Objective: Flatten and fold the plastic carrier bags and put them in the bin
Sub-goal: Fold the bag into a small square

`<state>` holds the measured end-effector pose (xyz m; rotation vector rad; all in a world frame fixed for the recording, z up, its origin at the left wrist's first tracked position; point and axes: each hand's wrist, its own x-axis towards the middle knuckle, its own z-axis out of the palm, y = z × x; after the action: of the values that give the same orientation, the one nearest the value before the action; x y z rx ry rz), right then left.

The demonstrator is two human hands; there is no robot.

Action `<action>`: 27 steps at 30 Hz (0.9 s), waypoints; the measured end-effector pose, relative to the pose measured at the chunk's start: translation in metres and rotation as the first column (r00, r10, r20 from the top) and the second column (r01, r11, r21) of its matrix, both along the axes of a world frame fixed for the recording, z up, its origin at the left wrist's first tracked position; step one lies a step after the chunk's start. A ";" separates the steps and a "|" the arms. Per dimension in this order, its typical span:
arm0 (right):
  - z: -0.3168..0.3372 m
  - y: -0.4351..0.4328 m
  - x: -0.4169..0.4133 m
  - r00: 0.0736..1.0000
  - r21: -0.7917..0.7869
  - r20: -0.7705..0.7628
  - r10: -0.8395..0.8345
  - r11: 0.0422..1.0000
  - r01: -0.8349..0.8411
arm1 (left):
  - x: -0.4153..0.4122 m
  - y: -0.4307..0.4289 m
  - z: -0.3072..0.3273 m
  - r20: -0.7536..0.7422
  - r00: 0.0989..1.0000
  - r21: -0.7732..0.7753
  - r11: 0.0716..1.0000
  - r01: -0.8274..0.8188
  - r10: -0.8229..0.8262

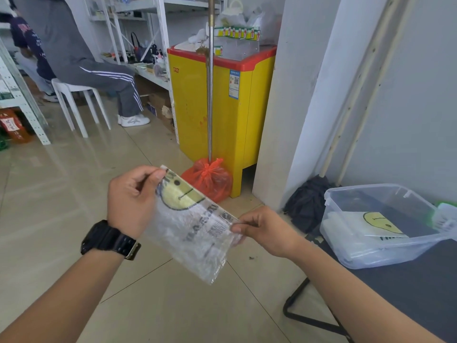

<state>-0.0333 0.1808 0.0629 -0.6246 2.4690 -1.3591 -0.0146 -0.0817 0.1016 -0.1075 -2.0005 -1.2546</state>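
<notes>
Plastic carrier bag of clear film, printed with a yellow smiley face and dark lettering, is seen in the head view folded down to a flat oblong. It is held up in the air over the beige tiled floor, well apart from the bin. Its upper corner is pinched by the left hand, on whose wrist a black wristwatch is worn. Its right edge is pinched between thumb and fingertips of the right hand, so the film is drawn taut between both grips. To the right, a clear plastic storage tub, taken to be the bin, stands on a dark tabletop. Inside it lies a folded bag with the same yellow face, on top of pale plastic that may be further bags, though their number cannot be told. The task is therefore judged partly done: at least one bag is stored, and the bag in hand appears flattened and mostly folded. Left to do are perhaps a last fold and the placing into the tub. Whether more bags wait cannot be told.
</notes>
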 end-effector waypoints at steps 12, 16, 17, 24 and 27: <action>0.001 -0.017 0.012 0.996 -0.067 -0.069 0.061 0.996 -0.066 | 0.010 0.029 -0.008 0.152 0.934 -0.194 0.917 0.349 -0.323; 0.002 -0.009 0.005 0.990 -0.289 0.086 -0.113 0.948 0.134 | 0.006 0.023 -0.004 0.282 0.885 0.217 0.923 0.318 -0.371; 0.001 -0.006 0.003 0.979 -0.342 0.149 -0.141 0.921 0.185 | 0.005 0.021 -0.006 0.349 0.837 0.358 0.885 0.297 -0.422; -0.001 -0.011 0.006 0.928 -0.469 0.334 -0.166 0.824 0.317 | 0.011 0.042 -0.027 0.502 0.480 0.595 0.690 0.413 -0.720; 0.000 -0.010 0.005 0.926 -0.460 0.321 -0.197 0.822 0.335 | 0.009 0.042 -0.026 0.520 0.548 0.536 0.750 0.388 -0.655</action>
<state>-0.0287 0.1710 0.0633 -0.1645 2.0377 -2.0894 -0.0056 -0.0399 0.0754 -0.0817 -2.3889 -2.3405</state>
